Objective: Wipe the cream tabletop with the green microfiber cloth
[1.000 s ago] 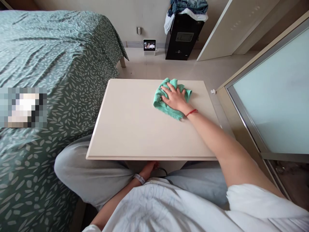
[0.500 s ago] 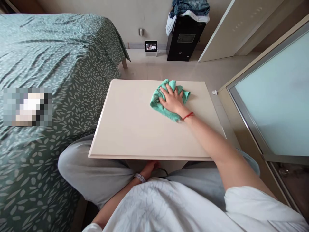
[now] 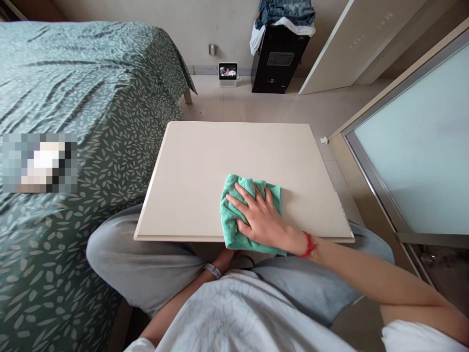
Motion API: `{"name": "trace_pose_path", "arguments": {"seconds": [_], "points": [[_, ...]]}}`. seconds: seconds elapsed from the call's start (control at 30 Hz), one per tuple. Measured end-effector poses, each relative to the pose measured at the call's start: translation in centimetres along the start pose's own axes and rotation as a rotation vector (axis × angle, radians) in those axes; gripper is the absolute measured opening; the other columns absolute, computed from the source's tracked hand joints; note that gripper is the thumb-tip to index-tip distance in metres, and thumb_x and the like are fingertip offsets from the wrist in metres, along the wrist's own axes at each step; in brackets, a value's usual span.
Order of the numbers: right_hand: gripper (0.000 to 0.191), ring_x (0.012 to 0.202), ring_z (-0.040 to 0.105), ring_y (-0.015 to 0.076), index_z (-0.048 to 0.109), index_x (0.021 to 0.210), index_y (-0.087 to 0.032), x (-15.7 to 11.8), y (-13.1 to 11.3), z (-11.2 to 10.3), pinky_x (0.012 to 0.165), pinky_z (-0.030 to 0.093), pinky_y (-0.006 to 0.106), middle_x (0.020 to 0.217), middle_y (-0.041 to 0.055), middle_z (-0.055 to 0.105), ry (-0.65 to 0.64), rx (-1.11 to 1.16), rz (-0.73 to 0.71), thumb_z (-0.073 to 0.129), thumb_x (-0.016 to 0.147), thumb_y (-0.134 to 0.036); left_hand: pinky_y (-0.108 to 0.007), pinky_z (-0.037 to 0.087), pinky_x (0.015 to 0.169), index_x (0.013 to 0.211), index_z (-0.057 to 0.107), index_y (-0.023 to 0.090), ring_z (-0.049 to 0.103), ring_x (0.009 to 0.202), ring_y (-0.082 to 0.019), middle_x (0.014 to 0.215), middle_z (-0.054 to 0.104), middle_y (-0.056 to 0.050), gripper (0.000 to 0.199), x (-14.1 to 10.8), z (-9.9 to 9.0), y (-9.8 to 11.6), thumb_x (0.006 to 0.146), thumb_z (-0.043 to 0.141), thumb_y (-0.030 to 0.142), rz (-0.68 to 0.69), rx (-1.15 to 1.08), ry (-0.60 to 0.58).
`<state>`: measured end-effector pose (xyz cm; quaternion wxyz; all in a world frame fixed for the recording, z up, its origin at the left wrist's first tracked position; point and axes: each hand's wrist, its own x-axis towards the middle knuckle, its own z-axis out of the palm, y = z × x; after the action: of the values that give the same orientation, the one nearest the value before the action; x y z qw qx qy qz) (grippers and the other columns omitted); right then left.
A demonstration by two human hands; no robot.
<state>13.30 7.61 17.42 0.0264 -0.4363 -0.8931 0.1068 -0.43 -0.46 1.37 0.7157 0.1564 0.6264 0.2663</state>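
Note:
My right hand [image 3: 262, 219] lies flat on a green cloth [image 3: 231, 230], fingers spread and pressing it down. The cloth is bunched around the fingertips and rests on a cream-coloured small table [image 3: 194, 176]. Its lower edge hangs over the near rim. A red string bracelet [image 3: 308, 244] circles my right wrist. Under that rim is my left hand [image 3: 227, 255], close to the table's underside. Its fingers are hidden by the tabletop and the cloth, so their pose does not show. A pale watch band [image 3: 213, 270] is on my left wrist.
A bed [image 3: 110, 112] with a green leaf-patterned cover stands on the left, a blurred patch on it. Ahead on the floor are a small screen [image 3: 227, 73] and a black cabinet [image 3: 280, 61] topped with clothes. A frosted sliding door [image 3: 414, 142] borders the right.
My right hand has drawn the green cloth from the far right part of the tabletop towards me, to the near edge. My left hand has stayed put.

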Motion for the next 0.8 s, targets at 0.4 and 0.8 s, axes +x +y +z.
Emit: {"name": "trace_pose_path", "arguments": {"seconds": [0.4,0.8], "points": [[0.077,0.181,0.025,0.0575,0.046,0.19,-0.024,20.8,9.2,-4.2,0.133,0.023,0.095,0.202,0.0157,0.024,0.059,0.051,0.268,0.043,0.115,-0.042,-0.025,0.042,0.064,0.071,0.056,0.01,0.055,0.064,-0.015,0.073,0.061,-0.012,0.024,0.2,-0.2,-0.4,0.058,0.051,0.029,-0.166,-0.061,-0.017],[0.077,0.18,0.025,0.0588,0.043,0.191,-0.022,20.4,9.1,-3.0,0.134,0.023,0.094,0.202,0.0184,0.023,0.093,0.009,0.274,0.04,0.118,-0.048,-0.027,0.042,0.066,0.074,0.054,0.01,0.055,0.063,-0.015,0.074,0.06,-0.011,0.026,0.0,-0.2,-0.2,0.06,0.048,0.031,-0.14,-0.038,-0.025]]}}
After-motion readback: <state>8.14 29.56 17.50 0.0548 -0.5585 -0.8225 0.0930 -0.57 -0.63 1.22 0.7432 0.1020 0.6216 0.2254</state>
